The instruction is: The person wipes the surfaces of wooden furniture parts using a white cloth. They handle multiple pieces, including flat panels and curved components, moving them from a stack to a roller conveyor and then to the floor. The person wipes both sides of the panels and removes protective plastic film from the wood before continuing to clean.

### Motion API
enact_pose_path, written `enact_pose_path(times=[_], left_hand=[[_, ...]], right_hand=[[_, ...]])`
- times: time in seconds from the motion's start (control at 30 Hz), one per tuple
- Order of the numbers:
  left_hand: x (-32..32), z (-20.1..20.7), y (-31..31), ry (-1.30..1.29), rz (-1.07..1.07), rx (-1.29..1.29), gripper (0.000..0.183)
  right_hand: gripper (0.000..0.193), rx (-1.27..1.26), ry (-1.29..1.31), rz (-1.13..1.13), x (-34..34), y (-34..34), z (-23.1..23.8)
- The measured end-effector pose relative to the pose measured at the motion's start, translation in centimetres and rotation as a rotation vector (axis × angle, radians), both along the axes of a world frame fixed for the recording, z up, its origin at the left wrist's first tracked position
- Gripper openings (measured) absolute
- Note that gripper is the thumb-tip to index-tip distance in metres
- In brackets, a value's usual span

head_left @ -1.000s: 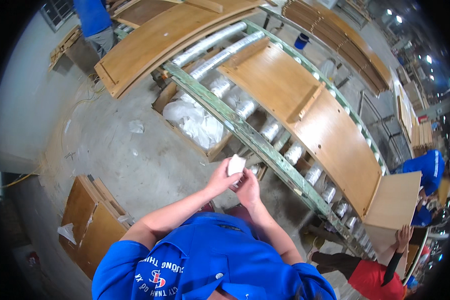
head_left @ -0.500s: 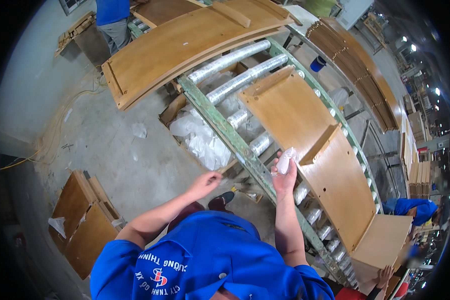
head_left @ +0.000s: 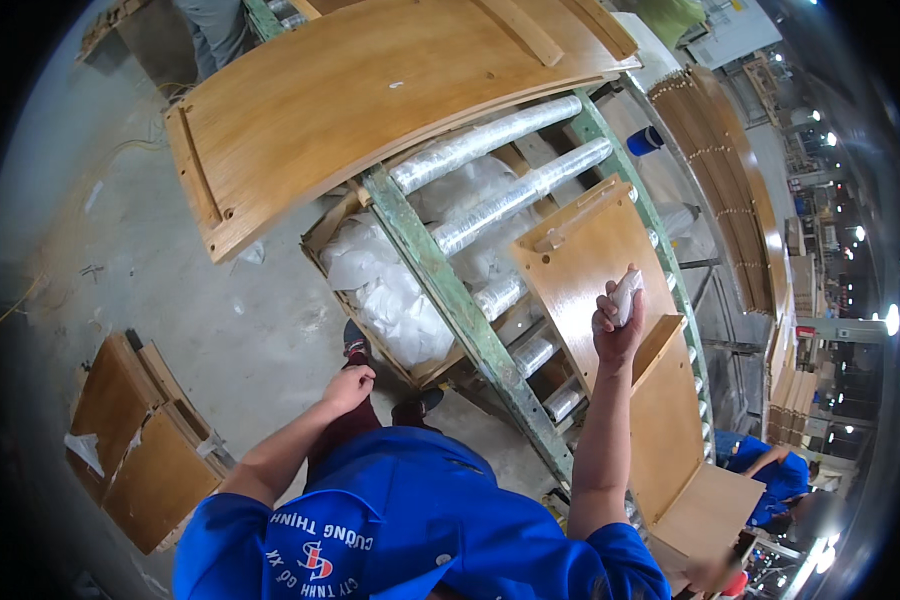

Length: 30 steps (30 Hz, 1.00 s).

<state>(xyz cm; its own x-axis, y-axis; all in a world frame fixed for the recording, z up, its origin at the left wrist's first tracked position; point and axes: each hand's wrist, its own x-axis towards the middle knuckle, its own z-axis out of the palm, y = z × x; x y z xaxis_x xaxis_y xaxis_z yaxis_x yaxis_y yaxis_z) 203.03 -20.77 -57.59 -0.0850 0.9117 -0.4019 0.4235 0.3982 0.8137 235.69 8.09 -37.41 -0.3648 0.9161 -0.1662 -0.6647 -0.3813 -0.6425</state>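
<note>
My right hand (head_left: 618, 322) is closed around a small white wad (head_left: 626, 298), soft-looking like folded cloth or foam sheet; its exact kind is unclear. It is raised over a brown wooden panel (head_left: 590, 255) with upright wooden strips, which lies on the roller conveyor (head_left: 470, 300). Down by my legs, my left hand (head_left: 350, 388) has its fingers curled in and shows nothing in them. Between the two hands, at the conveyor's left side, an open cardboard box (head_left: 415, 378) is filled with crumpled white wrapping sheets (head_left: 395, 300).
A larger wooden panel (head_left: 350, 110) lies across the conveyor's far end. Wooden boards (head_left: 140, 430) stand on the floor at left. Stacked brown panels (head_left: 715, 170) and a blue bucket (head_left: 644, 141) are beyond the conveyor. A co-worker in blue (head_left: 775, 480) is at the right.
My right hand has moved forward and right with the white wad, over the panel. My left hand has drawn back left toward my legs. The whole view has shifted.
</note>
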Motion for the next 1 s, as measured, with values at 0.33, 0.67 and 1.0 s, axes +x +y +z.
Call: enact_pose_path(times=[0.33, 0.67, 1.0], left_hand=[[-1.1, 6.7, 20.4, -0.099, -0.193, 0.684, 0.013], [-3.5, 2.6, 14.9, -0.167, -0.328, 0.435, 0.012], [-8.1, -0.2, 13.8, -0.044, -0.231, 0.200, 0.012]], right_hand=[[0.044, -0.062, -0.602, -0.049, -4.7, 6.5, 0.4], [0.033, -0.005, -1.266, -0.084, -6.5, 12.7, -0.1], [0.051, 0.548, -2.214, 0.021, -6.4, 19.8, -3.0]])
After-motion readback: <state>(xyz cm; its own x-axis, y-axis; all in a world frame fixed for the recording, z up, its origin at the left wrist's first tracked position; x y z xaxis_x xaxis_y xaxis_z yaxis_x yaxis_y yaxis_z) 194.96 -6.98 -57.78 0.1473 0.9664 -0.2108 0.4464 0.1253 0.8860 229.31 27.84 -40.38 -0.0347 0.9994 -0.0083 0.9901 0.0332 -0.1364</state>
